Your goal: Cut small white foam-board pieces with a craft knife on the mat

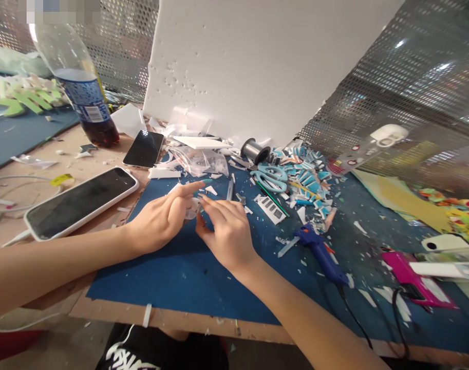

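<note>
My left hand (163, 218) is over the blue cutting mat (161, 277), its index finger stretched out and the other fingers curled. A bit of teal shows at that index fingertip. Between the two hands sits a small translucent whitish piece (191, 208), partly hidden by fingers; its kind is unclear. My left hand grips it from one side. My right hand (230, 231) is closed, with thumb and fingers pinched at the piece's other side. Just beyond the hands lie a grey craft knife (230, 187) and white scraps (211, 190).
Light-blue scissors (270, 177), a wire spool (255, 151) and blue-white offcuts (307, 174) lie behind. At right are a blue glue gun (322, 254) and a magenta device (419, 280) with cords. Two phones (82, 203) and a cola bottle (86, 103) occupy the left. A white board (234, 61) stands behind.
</note>
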Action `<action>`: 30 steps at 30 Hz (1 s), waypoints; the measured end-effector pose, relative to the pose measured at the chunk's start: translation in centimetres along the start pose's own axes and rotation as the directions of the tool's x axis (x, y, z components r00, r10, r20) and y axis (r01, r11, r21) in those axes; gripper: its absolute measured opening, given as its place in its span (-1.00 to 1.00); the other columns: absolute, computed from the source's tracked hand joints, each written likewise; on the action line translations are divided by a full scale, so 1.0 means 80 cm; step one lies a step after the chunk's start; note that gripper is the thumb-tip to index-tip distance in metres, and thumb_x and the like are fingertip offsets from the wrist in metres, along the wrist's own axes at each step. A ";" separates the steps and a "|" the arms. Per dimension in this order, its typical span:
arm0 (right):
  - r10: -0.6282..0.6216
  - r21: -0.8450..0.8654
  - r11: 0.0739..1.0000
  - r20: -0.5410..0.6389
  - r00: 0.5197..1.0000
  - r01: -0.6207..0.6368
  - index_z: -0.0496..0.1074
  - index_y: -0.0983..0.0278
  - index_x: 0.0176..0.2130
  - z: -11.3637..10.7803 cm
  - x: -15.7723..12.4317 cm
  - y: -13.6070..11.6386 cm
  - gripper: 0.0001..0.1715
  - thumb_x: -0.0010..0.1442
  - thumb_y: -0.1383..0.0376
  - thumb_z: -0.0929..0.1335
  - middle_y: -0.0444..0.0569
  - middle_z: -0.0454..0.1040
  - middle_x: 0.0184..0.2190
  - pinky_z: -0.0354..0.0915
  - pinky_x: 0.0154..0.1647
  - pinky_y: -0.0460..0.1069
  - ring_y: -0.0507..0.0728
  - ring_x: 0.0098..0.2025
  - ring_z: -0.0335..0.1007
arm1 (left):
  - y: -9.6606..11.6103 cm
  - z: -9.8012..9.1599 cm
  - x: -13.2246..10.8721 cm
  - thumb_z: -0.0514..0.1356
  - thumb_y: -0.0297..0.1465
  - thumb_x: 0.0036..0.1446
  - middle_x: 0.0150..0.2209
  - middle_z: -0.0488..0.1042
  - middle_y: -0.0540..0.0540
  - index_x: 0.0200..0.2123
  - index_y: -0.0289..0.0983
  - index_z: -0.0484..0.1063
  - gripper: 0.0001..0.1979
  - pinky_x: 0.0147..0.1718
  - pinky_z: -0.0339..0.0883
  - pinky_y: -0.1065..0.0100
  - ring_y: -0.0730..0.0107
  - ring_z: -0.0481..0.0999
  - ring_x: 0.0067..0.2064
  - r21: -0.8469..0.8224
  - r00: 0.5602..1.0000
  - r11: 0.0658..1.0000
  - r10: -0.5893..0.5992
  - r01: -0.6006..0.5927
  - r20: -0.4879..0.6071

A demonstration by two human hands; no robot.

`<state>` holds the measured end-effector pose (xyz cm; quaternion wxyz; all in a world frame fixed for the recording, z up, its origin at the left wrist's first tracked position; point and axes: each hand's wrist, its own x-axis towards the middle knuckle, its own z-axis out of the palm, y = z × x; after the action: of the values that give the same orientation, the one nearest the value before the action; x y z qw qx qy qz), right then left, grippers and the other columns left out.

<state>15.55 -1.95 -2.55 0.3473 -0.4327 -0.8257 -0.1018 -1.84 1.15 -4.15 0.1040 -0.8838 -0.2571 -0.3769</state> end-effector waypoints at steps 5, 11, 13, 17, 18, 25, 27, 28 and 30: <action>0.027 -0.015 0.999 -0.068 0.997 -0.028 0.47 0.37 -0.20 0.001 0.001 0.010 -0.77 0.17 0.41 0.27 0.09 0.58 -0.23 0.27 -0.17 0.05 0.16 -0.20 0.48 | -0.001 0.002 0.001 0.14 -0.52 0.15 0.01 0.40 -0.42 -0.27 -0.32 0.17 -0.86 -0.19 0.48 0.37 0.16 0.47 0.04 0.052 1.000 0.998 -0.019 0.019 -0.014; 0.214 -0.150 0.962 -0.109 0.971 -0.228 0.46 0.37 -0.22 -0.004 0.008 0.045 -0.77 0.21 0.33 0.26 0.08 0.57 -0.28 0.28 -0.19 0.05 0.19 -0.21 0.44 | -0.001 0.005 0.001 0.16 -0.46 0.16 -0.03 0.45 -0.39 -0.33 -0.28 0.14 -0.82 -0.22 0.46 0.34 0.21 0.52 -0.06 0.008 0.998 0.998 -0.064 0.064 -0.013; 0.263 -0.219 0.933 -0.120 0.957 -0.284 0.46 0.36 -0.25 -0.007 0.008 0.058 -0.77 0.22 0.32 0.25 0.07 0.57 -0.33 0.27 -0.22 0.05 0.20 -0.24 0.43 | -0.001 0.005 0.002 0.14 -0.48 0.17 -0.07 0.49 -0.31 -0.35 -0.25 0.12 -0.82 -0.27 0.46 0.34 0.24 0.54 -0.12 -0.065 0.993 0.991 -0.120 0.121 0.016; 0.428 -0.355 0.823 -0.124 0.895 -0.442 0.44 0.37 -0.20 -0.009 0.008 0.073 -0.70 0.23 0.23 0.24 0.16 0.54 -0.28 0.21 -0.18 0.18 0.34 -0.17 0.37 | 0.003 0.003 0.006 0.13 -0.47 0.15 -0.17 0.54 -0.14 -0.35 -0.23 0.14 -0.84 -0.33 0.46 0.36 0.33 0.56 -0.25 -0.350 0.911 0.841 -0.384 0.413 0.151; 0.458 -0.360 0.805 -0.130 0.879 -0.473 0.43 0.39 -0.16 -0.009 0.008 0.074 -0.66 0.23 0.20 0.23 0.21 0.52 -0.23 0.20 -0.16 0.22 0.37 -0.13 0.35 | 0.004 0.003 0.008 0.15 -0.46 0.13 -0.18 0.53 -0.13 -0.34 -0.24 0.16 -0.85 -0.30 0.46 0.35 0.33 0.56 -0.23 -0.447 0.866 0.744 -0.463 0.496 0.189; 0.211 0.259 0.935 0.137 0.968 -0.241 0.30 0.33 0.05 -0.016 0.010 0.054 -0.54 0.13 0.34 0.23 0.11 0.43 -0.03 0.26 0.03 0.11 0.20 0.03 0.29 | 0.005 0.006 0.025 0.35 -0.49 -0.12 -0.28 0.54 -0.02 -0.51 -0.25 0.07 -0.60 -0.20 0.44 0.38 0.32 0.58 -0.19 -0.833 0.524 -0.167 -0.708 0.527 0.473; 0.175 0.361 0.904 0.174 0.969 -0.228 0.26 0.31 0.09 -0.018 0.010 0.042 -0.44 0.08 0.31 0.30 0.10 0.40 0.01 0.27 0.05 0.10 0.19 0.05 0.29 | 0.005 0.007 0.028 0.37 -0.52 -0.16 -0.34 0.56 0.01 -0.53 -0.26 0.07 -0.57 -0.16 0.43 0.38 0.34 0.58 -0.20 -0.823 0.466 -0.339 -0.697 0.455 0.545; 0.166 0.396 0.888 0.196 0.967 -0.233 0.24 0.31 0.12 -0.018 0.009 0.036 -0.38 0.06 0.27 0.35 0.10 0.39 0.03 0.27 0.06 0.10 0.19 0.05 0.30 | 0.006 0.007 0.029 0.37 -0.54 -0.17 -0.36 0.57 0.02 -0.53 -0.27 0.08 -0.57 -0.14 0.42 0.38 0.36 0.58 -0.21 -0.813 0.449 -0.390 -0.689 0.432 0.569; 0.209 0.432 0.858 0.197 0.958 -0.277 0.25 0.31 0.12 -0.014 0.008 0.026 -0.30 0.01 0.21 0.42 0.10 0.42 0.01 0.30 0.04 0.08 0.18 0.03 0.34 | 0.007 0.007 0.029 0.36 -0.57 -0.15 -0.35 0.58 0.02 -0.54 -0.27 0.07 -0.57 -0.14 0.41 0.41 0.40 0.58 -0.21 -0.806 0.449 -0.435 -0.674 0.402 0.587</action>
<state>17.47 -0.83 -1.54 0.3887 -0.4462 -0.7878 0.1706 0.14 1.78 -2.90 -0.7081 -0.3607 -0.3256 -0.5124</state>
